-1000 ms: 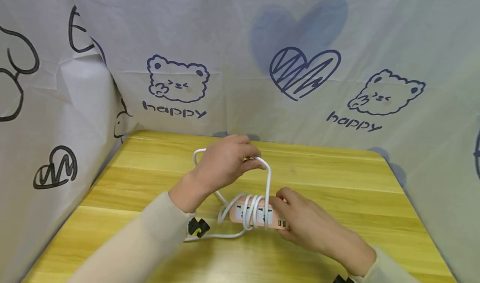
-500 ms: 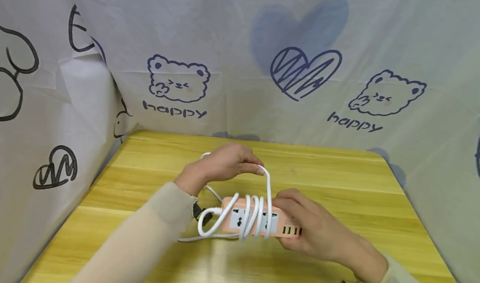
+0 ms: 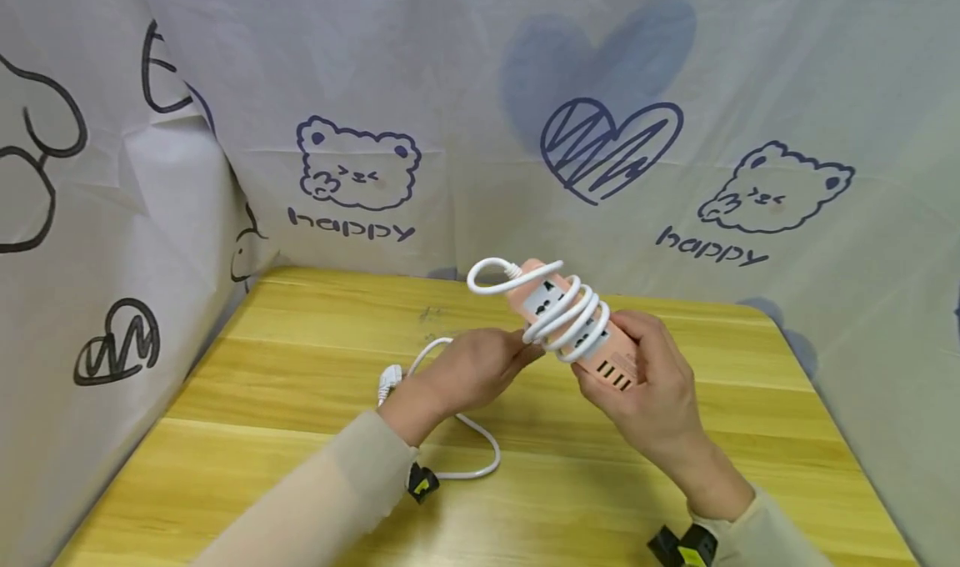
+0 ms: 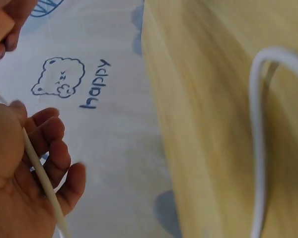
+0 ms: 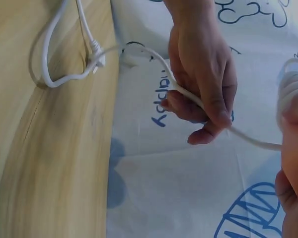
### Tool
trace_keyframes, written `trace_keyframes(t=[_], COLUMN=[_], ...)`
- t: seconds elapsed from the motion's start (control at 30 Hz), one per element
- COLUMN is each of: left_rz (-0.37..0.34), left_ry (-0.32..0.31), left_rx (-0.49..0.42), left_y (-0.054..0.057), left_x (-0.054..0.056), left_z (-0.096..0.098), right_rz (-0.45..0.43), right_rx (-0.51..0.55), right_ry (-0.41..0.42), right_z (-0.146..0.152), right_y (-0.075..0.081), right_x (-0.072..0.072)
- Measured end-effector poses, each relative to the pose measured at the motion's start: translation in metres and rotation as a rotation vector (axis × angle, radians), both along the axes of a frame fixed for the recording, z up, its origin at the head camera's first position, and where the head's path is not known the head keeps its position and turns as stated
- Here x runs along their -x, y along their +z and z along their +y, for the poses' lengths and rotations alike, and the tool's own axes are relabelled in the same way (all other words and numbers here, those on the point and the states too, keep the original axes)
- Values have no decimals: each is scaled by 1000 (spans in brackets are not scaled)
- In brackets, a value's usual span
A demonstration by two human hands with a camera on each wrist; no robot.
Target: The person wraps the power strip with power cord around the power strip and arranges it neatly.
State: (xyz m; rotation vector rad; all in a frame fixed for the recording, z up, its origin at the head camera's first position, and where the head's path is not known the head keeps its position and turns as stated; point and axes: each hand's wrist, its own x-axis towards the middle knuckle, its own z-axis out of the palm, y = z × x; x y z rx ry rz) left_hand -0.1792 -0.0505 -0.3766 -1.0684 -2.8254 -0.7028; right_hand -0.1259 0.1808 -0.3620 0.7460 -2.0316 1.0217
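Note:
A pink power strip [image 3: 622, 343] is held up and tilted above the table, its left end higher. My right hand [image 3: 654, 383] grips its end near the USB ports. Several turns of white cord [image 3: 576, 317] wrap round its middle, and a loop of the cord stands out from its upper end. Just left of the strip, my left hand [image 3: 476, 367] pinches the cord between thumb and fingers; in the right wrist view, the cord also runs across that hand's palm. The white plug [image 3: 390, 378] lies on the table at the cord's far end, partly behind the left wrist.
The wooden table [image 3: 300, 342] lies under both hands, with a slack bend of cord on it. White cloth [image 3: 480, 217] printed with bears and hearts hangs behind and at the sides. Black wrist cameras sit at both cuffs.
My right hand has lifted the power strip and tilted it, left end up. The left hand has lowered from above the strip to its lower left, still holding the cord. The plug has come into view.

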Motion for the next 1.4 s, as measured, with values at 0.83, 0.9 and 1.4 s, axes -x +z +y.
trace_keyframes(t=[0.83,0.9,1.4], left_rz=[-473,-446,113], left_ry=[158,131,-29], left_rx=[-276,-261,-30], left_y=[-20,-14,63], left_x=[-47,-50,-47], left_z=[-26,-24,-35], right_rz=[-323,-167,-107], right_rx=[-146,-208,-339], right_ry=[-352,-383,-591], right_z=[23,24,29], right_y=[8,-1,-16], right_x=[28,34,46])
